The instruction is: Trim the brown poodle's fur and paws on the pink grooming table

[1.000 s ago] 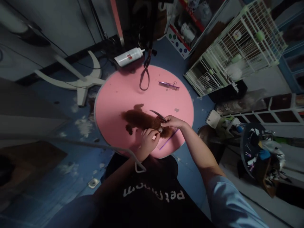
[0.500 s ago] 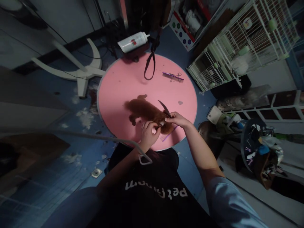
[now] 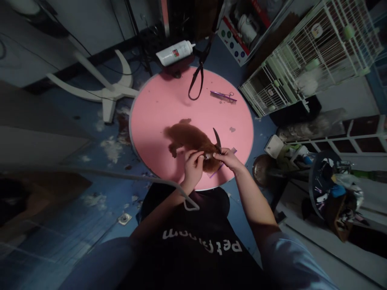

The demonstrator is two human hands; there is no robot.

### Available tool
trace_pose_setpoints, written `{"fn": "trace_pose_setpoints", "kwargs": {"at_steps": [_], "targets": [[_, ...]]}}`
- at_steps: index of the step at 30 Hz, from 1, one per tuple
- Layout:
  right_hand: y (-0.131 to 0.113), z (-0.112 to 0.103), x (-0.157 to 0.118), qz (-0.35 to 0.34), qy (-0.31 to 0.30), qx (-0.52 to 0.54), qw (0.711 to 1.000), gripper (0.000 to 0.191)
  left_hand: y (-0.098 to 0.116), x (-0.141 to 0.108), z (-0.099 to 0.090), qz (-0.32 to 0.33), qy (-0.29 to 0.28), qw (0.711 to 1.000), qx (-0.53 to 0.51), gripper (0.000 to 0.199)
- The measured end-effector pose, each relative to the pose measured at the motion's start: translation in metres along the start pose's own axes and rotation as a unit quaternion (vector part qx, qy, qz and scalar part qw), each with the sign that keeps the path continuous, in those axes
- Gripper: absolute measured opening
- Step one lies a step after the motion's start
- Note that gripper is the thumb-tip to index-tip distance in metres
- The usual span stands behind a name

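Note:
A small brown dog is on the round pink table, its head between my hands near the front edge. My left hand has its fingers pinched together at the side of the head. From my right hand a dark curved blade, apparently of grooming scissors, points up and away; the handles are hidden in the hand. Thumb and fingers of that hand touch the head too. Between the fingertips shows a small pale patch that I cannot make out. A purple comb lies partly under the head.
Another purple comb lies with small metal scissors at the far right of the table. A black loop hangs over the far side, near a white bottle. Wire cages stand right; a tool tray is nearer.
The curved blade has turned more upright. My left hand has shifted slightly up along the dog's head, and the whole view has moved a little.

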State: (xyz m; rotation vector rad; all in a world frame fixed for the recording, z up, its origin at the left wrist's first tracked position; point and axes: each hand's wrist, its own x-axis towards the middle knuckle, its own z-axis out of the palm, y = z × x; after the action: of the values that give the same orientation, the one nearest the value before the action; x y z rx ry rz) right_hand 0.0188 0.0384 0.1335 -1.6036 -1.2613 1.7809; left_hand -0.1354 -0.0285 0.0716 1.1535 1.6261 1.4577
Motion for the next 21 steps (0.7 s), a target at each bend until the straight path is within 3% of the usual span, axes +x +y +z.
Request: {"fn": "trace_pose_setpoints", "kwargs": {"at_steps": [4,8,21], "targets": [[0.009,0.006,-0.008,0.001,0.035,0.024,0.999,0.036,-0.004,-0.009,0.014,-0.103,-0.013,0.992,-0.071,0.026],[0.015,0.010,-0.015,0.001,0.041,0.037,0.998,0.035,-0.005,-0.010,0.016,-0.179,-0.009,0.974,-0.137,0.021],[0.030,0.020,-0.024,-0.017,0.086,0.020,0.996,0.038,-0.007,-0.008,0.012,-0.179,-0.010,0.978,-0.106,0.016]]}}
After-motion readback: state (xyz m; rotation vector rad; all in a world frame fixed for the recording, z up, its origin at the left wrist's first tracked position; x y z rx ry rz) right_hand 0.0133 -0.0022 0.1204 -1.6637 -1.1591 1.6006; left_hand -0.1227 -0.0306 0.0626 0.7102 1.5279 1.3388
